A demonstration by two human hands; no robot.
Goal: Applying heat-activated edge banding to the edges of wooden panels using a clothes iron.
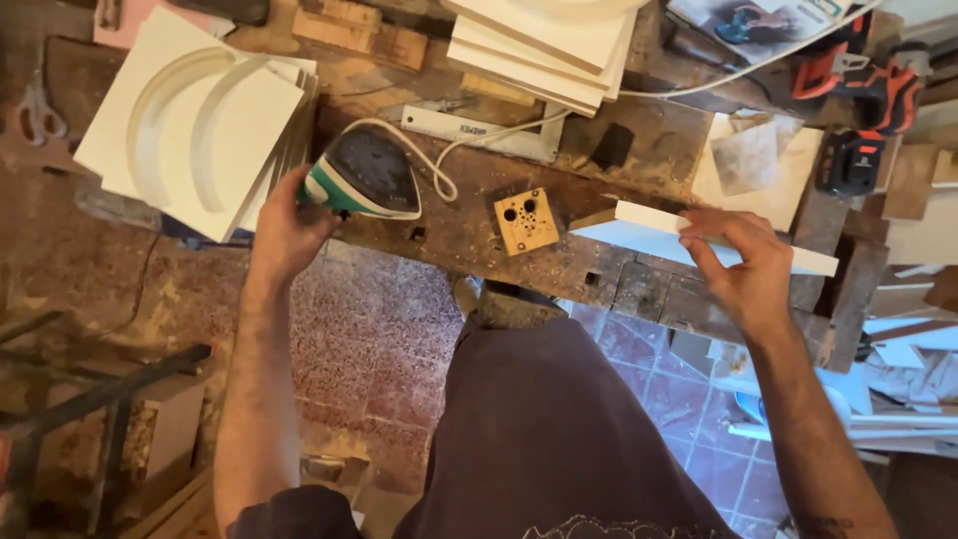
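My left hand (289, 225) grips the handle end of a green and white clothes iron (369, 175) that stands on the worn wooden bench, its dark soleplate facing up toward me. A white cord (439, 160) runs from the iron across the bench. My right hand (743, 260) holds a white board (639, 232) on edge at the bench's front, fingers pinched over its top edge. A small wooden block with drilled holes (526, 220) sits between the two hands.
A stack of white panels with curved grooves (195, 120) lies at the left, another white stack (549, 45) at the back. A metal square (479, 130), a red and black cordless drill (863, 85), a battery (848, 160) and scissors (35, 110) lie around. Tiled floor shows below.
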